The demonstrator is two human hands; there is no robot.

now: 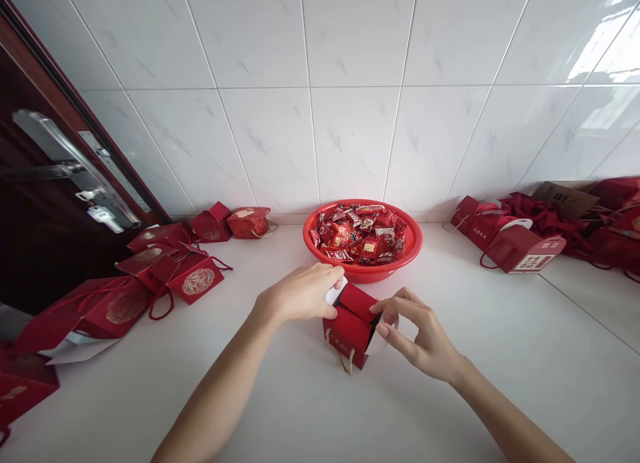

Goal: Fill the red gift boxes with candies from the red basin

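A small red paper box [346,334] with a twisted rope handle hanging down its near side stands on the white tabletop. Its top panels lie nearly closed, with a dark gap at the right end. My left hand [300,293] grips the white-lined flap at the box's left end between thumb and fingers. At the right end, the thumb and fingers of my right hand [413,329] are bent around another pale flap. Just behind the box is a red plastic basket [363,271] filled with wrapped candies [367,239].
Several red gift boxes [195,276] line the left side beside a dark door [30,203] with keys in its lock. More red boxes [520,246] and red bags sit at the right. A tiled wall [350,136] rises behind.
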